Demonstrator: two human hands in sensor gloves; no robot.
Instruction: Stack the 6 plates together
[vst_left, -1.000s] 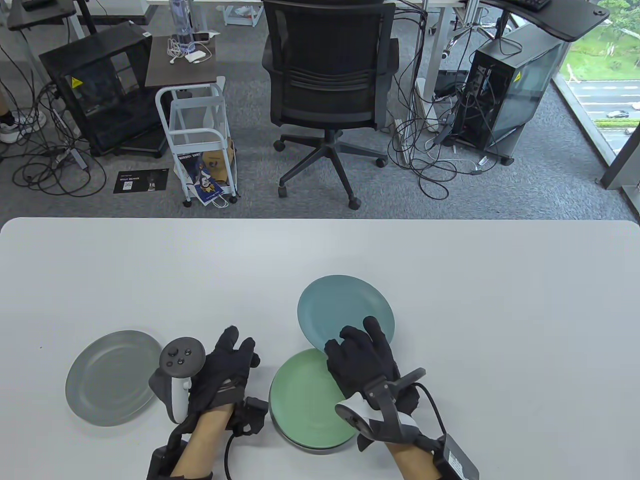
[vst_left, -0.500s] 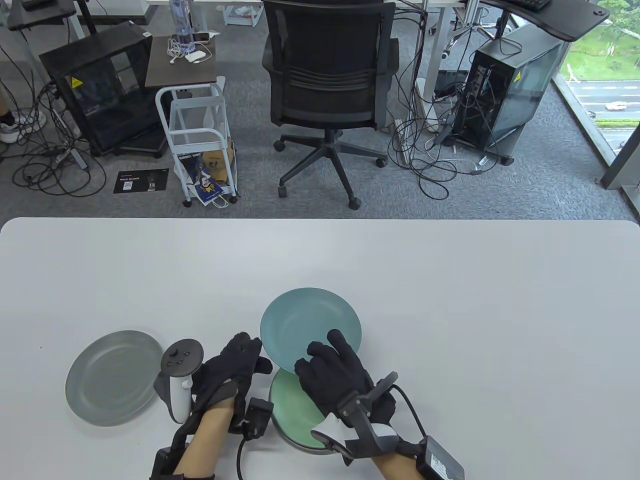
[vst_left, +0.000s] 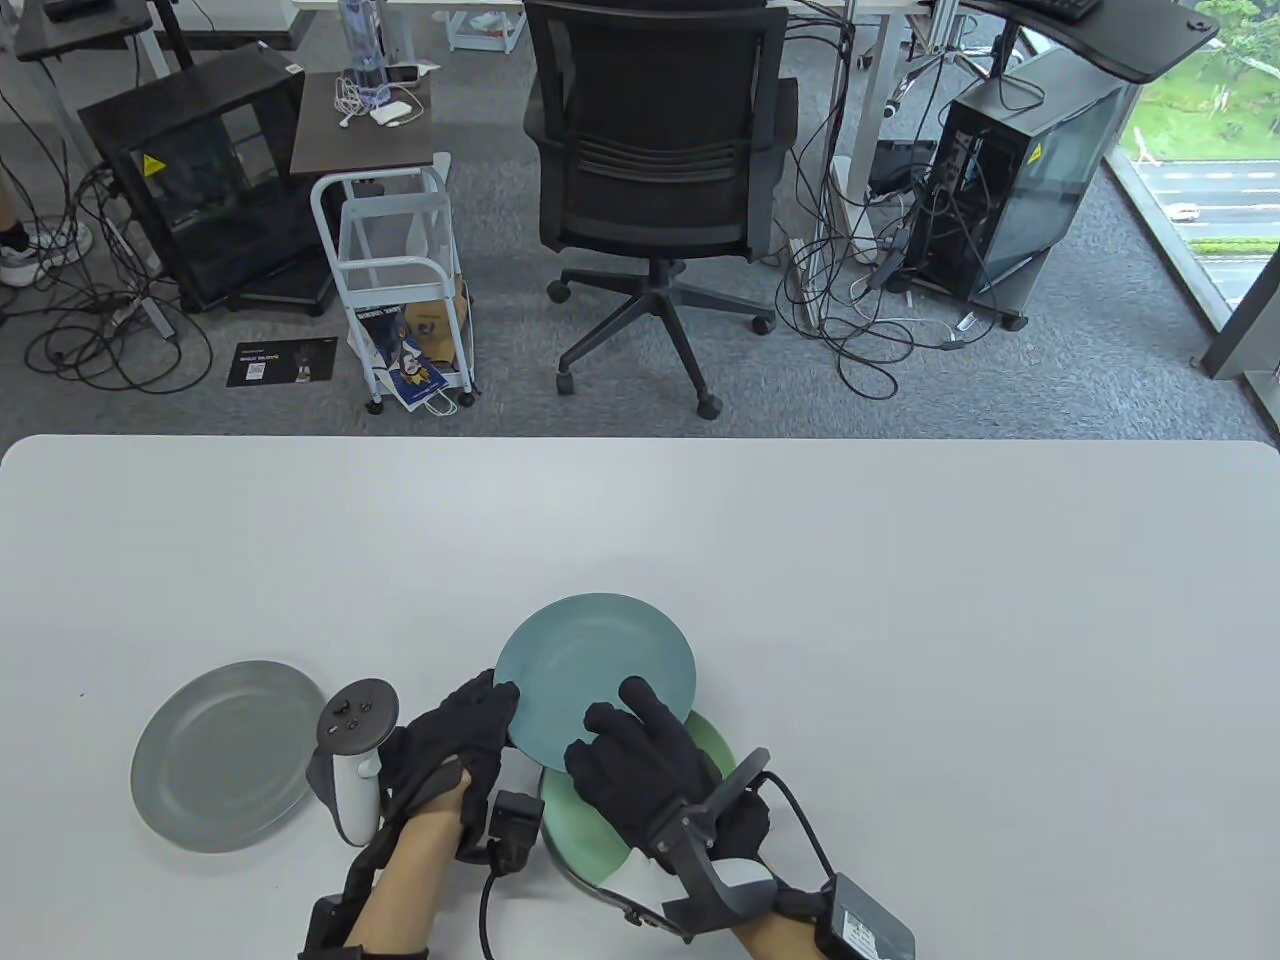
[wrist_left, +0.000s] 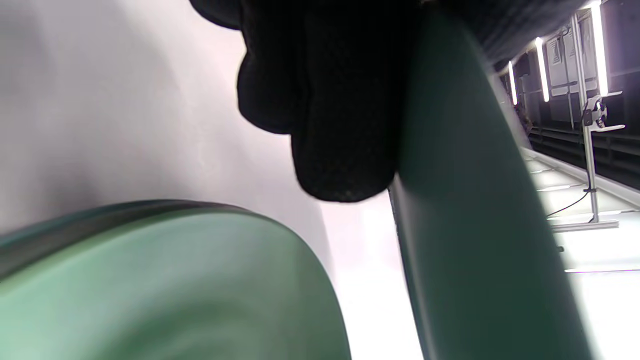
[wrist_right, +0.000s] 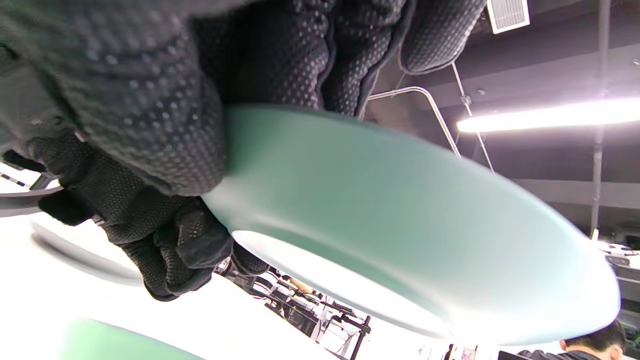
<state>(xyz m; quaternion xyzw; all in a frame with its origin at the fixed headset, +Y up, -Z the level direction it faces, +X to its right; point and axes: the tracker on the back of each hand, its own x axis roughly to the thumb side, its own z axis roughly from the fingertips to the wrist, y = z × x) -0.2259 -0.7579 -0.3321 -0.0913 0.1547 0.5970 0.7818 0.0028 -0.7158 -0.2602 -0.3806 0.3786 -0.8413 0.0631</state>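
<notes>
My right hand (vst_left: 640, 750) grips the near rim of a teal plate (vst_left: 590, 670) and holds it above the table, partly over the stack. My left hand (vst_left: 465, 730) touches the teal plate's left rim. The stack, with a light green plate (vst_left: 585, 840) on top, sits at the near edge under my right hand. A grey plate (vst_left: 225, 755) lies alone on the table to the left. In the right wrist view the fingers (wrist_right: 150, 125) clamp the teal plate's underside (wrist_right: 400, 225). In the left wrist view the fingers (wrist_left: 340, 125) lie against the teal rim (wrist_left: 475, 225), above the green plate (wrist_left: 175, 290).
The white table (vst_left: 900, 600) stretches wide to the far side and right. An office chair (vst_left: 655, 150), a white cart (vst_left: 400, 270) and computer cases stand on the floor beyond the table's far edge.
My right hand has carried the teal plate left and toward me, from right of the stack to over it. My left hand has moved right and now touches the plate's left rim.
</notes>
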